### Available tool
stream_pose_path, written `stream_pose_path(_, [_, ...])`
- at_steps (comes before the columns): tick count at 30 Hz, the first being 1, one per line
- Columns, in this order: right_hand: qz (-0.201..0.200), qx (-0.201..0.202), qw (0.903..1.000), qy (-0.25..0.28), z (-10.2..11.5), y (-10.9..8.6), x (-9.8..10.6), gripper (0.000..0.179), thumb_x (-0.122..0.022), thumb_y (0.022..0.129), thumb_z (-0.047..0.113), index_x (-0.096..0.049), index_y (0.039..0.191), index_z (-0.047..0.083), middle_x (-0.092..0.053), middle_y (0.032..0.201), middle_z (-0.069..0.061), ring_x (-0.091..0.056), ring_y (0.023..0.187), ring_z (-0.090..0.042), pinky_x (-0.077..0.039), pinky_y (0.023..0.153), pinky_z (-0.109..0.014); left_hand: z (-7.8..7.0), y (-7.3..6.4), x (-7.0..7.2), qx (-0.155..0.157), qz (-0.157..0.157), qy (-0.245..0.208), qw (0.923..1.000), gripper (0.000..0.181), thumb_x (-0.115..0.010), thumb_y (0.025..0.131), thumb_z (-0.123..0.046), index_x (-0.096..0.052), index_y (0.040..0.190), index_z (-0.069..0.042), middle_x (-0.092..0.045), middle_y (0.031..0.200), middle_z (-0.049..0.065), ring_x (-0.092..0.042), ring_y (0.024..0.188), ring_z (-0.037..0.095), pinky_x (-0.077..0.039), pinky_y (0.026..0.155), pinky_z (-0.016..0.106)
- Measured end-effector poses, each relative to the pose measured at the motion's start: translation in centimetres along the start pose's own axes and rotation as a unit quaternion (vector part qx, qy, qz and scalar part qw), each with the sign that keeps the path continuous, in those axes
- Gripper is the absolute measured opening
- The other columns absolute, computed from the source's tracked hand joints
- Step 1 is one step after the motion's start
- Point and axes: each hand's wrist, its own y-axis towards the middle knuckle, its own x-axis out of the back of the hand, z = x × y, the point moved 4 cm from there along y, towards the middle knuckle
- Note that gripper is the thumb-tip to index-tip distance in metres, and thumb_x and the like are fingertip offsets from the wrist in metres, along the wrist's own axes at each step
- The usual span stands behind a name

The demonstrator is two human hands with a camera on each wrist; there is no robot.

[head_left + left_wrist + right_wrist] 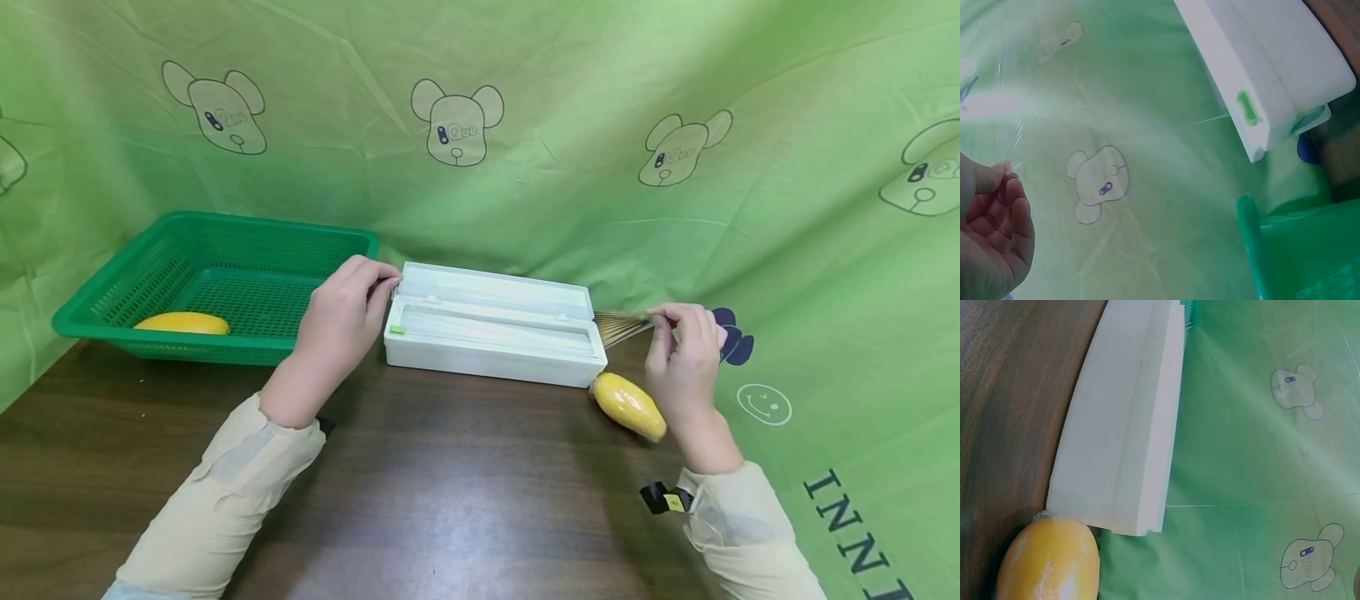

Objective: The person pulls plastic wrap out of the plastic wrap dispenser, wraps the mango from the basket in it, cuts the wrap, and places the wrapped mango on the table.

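Observation:
A long white cling film dispenser box [495,360] lies on the table with its lid tilted back. My left hand [341,312] is at its left end. In the left wrist view, the thumb and forefinger of the left hand [997,231] pinch a crumpled edge of clear cling film [1009,137]. Off the box's right end, my right hand [684,354] pinches the other side of the film [624,325], which is gathered into taut streaks. Just below that hand lies a yellow mango-like fruit [628,406] in shiny film, against the box corner.
At the left stands a green plastic basket [105,329] with another yellow fruit [182,323] in it. A green printed cloth [555,150] hangs behind and to the right of the brown wooden table [450,492].

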Motion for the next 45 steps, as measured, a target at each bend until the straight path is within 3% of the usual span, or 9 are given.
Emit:
stream_pose_path(15, [-0.024,0.024,0.9993,0.012,2.2,-0.1,2.3,0.004,-0.057,0.091,-0.011,-0.061,0.089,-0.01,-0.057,0.082,-0.026,-0.046,0.076,-0.043,-0.025,0.087,-0.03,-2.0,-1.3,2.2,-0.042,-0.002,-0.01,0.999,0.009,-0.075,0.091,0.003,-0.072,0.099,0.005,-0.067,0.092,0.014,-0.059,0.075,0.024,-0.053,0.064,0.036])
stream_pose_path(21, [0.006,0.09,0.9957,0.022,2.9,-1.4,4.1,0.035,-0.053,0.105,0.018,-0.061,0.084,-0.008,-0.059,0.079,-0.024,-0.047,0.074,-0.042,-0.029,0.088,-0.027,-2.4,-3.4,3.3,-0.098,0.036,-0.035,0.994,0.019,-0.08,0.083,0.007,-0.075,0.1,0.0,-0.07,0.093,0.007,-0.062,0.077,0.017,-0.055,0.065,0.032])
stream_pose_path(24, [0.04,0.125,0.9911,0.021,2.9,-2.5,5.0,0.035,-0.053,0.104,0.018,-0.063,0.081,-0.007,-0.061,0.077,-0.023,-0.05,0.075,-0.041,-0.032,0.093,-0.025,-2.5,-4.8,3.8,-0.148,0.046,-0.061,0.986,0.009,-0.072,0.097,-0.01,-0.076,0.1,-0.003,-0.071,0.092,0.003,-0.064,0.075,0.014,-0.054,0.066,0.027])
stream_pose_path(27, [0.075,0.157,0.9845,0.024,3.1,-3.7,5.7,0.031,-0.051,0.102,0.012,-0.064,0.08,-0.006,-0.063,0.076,-0.021,-0.051,0.074,-0.04,-0.033,0.098,-0.025,-2.3,-6.3,3.9,-0.188,0.067,-0.086,0.9761,0.034,-0.052,0.108,-0.028,-0.077,0.102,-0.004,-0.071,0.093,0.0,-0.065,0.076,0.014,-0.055,0.069,0.025])
stream_pose_path(31, [0.137,0.198,0.9698,0.04,3.5,-5.0,6.6,0.037,-0.047,0.106,0.014,-0.066,0.08,-0.004,-0.065,0.077,-0.018,-0.053,0.075,-0.038,-0.033,0.1,-0.025,-2.0,-8.2,3.7,-0.212,0.118,-0.103,0.9647,0.044,-0.041,0.111,-0.031,-0.077,0.104,-0.006,-0.071,0.093,-0.003,-0.065,0.079,0.012,-0.055,0.072,0.026])
stream_pose_path(34, [0.205,0.218,0.9526,0.057,3.6,-6.1,7.0,0.041,-0.044,0.11,0.018,-0.068,0.084,-0.002,-0.067,0.081,-0.011,-0.056,0.079,-0.032,-0.033,0.1,-0.025,-1.7,-9.3,3.3,-0.21,0.167,-0.109,0.9573,0.023,-0.058,0.106,-0.023,-0.077,0.103,-0.009,-0.069,0.09,-0.007,-0.062,0.077,0.009,-0.052,0.071,0.022])
stream_pose_path(36, [0.253,0.226,0.9384,0.065,3.6,-6.8,7.1,0.041,-0.041,0.111,0.019,-0.07,0.087,0.001,-0.068,0.085,-0.006,-0.057,0.083,-0.028,-0.034,0.099,-0.025,-1.4,-9.9,2.7,-0.189,0.209,-0.114,0.9529,0.005,-0.074,0.096,-0.013,-0.077,0.099,-0.012,-0.069,0.088,-0.01,-0.059,0.076,0.006,-0.05,0.069,0.018])
stream_pose_path(39, [0.334,0.225,0.9123,0.075,3.4,-8.2,6.8,0.041,-0.037,0.112,0.021,-0.07,0.092,0.006,-0.067,0.09,0.002,-0.058,0.088,-0.021,-0.035,0.097,-0.025,-0.8,-10.7,1.6,-0.132,0.282,-0.109,0.944,0.021,-0.086,0.078,-0.001,-0.077,0.091,-0.015,-0.068,0.084,-0.014,-0.056,0.075,0.004,-0.049,0.064,0.017])
stream_pose_path(45, [0.439,0.213,0.8673,0.1,3.0,-11.3,4.5,0.039,-0.038,0.112,0.024,-0.069,0.091,0.013,-0.061,0.091,0.008,-0.054,0.087,-0.011,-0.042,0.086,-0.025,1.1,-12.4,-0.9,-0.041,0.406,-0.063,0.9107,0.018,-0.083,0.084,-0.006,-0.075,0.082,-0.022,-0.063,0.08,-0.021,-0.054,0.077,0.004,-0.051,0.065,0.024])
